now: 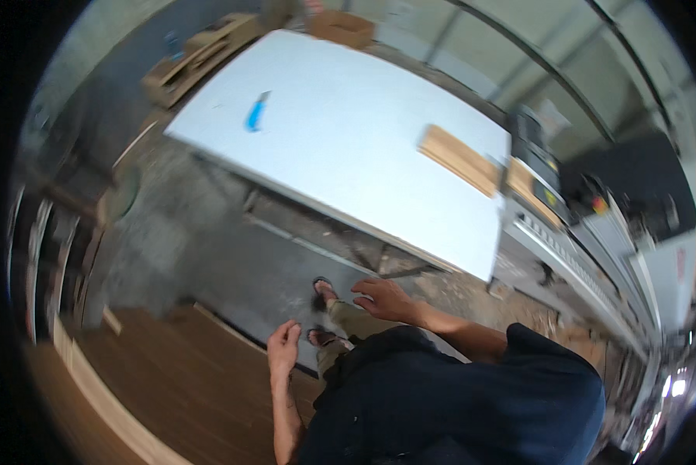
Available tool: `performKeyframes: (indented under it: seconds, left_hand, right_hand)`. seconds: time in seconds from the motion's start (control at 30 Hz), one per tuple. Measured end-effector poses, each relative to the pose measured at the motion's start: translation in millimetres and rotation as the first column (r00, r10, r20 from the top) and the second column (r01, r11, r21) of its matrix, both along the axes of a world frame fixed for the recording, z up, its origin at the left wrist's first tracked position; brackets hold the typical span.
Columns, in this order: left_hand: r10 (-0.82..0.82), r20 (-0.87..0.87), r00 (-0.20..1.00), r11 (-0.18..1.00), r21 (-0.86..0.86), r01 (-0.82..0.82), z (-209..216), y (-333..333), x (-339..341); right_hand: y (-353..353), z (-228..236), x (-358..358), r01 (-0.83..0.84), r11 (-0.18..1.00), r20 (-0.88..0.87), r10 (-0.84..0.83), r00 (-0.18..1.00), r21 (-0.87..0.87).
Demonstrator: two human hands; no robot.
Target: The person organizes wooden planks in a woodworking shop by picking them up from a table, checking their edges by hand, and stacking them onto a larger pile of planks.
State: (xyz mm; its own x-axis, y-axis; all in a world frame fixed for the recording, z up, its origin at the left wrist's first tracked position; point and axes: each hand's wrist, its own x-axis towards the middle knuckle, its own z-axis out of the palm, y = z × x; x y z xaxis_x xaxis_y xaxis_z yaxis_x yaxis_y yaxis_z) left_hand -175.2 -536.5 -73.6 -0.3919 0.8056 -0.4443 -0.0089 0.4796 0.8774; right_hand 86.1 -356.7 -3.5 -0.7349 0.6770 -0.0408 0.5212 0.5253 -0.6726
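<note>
1. Left of the left hand point(283, 347), the nearer one, lies a dark-brown flat wooden panel point(169, 356), its long axis unclear.
2. Left fingers curl, contact impossible to tell; the right hand point(383, 300) hangs loosely spread, visibly empty.
3. Ahead, a white rectangular tabletop point(324, 139) carries tan oblong boards point(460, 160) and a blue-handled tool point(255, 118), above grey floor point(162, 225).

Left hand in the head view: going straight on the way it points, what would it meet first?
Probably the near edge of the white table, beyond the grey floor; whether the left hand is level with the tabletop or lower is unclear.
</note>
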Motion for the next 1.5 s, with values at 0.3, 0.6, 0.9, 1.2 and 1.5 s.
performKeyframes:
  seconds: [0.3,0.6,0.9,1.2,1.5]
  left_hand:
    - [-0.326,-0.154,0.933,0.945,-0.036,0.324,4.6,62.9,20.9]
    - [-0.475,-0.309,0.824,0.860,0.037,0.509,69.4,207.3,108.4]
    - [-0.499,-0.687,0.528,0.625,0.136,0.769,75.6,425.5,221.4]
    - [-0.307,-0.951,-0.038,0.470,-0.187,0.863,14.7,579.7,287.7]
    - [-0.397,-0.913,-0.090,0.446,-0.278,0.851,5.7,590.9,295.6]
  right_hand:
    - [88.8,-20.0,156.2,0.528,0.753,-0.129,-0.523,0.842,0.392]
    - [291.2,-44.8,250.4,0.710,0.490,0.032,-0.833,0.553,0.505]
    - [326.1,-64.5,222.7,0.613,0.631,0.198,-0.755,0.625,0.475]
    - [326.9,-71.6,239.5,0.771,0.524,0.010,-0.829,0.559,0.362]
    - [282.5,-69.5,323.9,0.941,0.252,-0.169,-0.941,0.292,0.224]
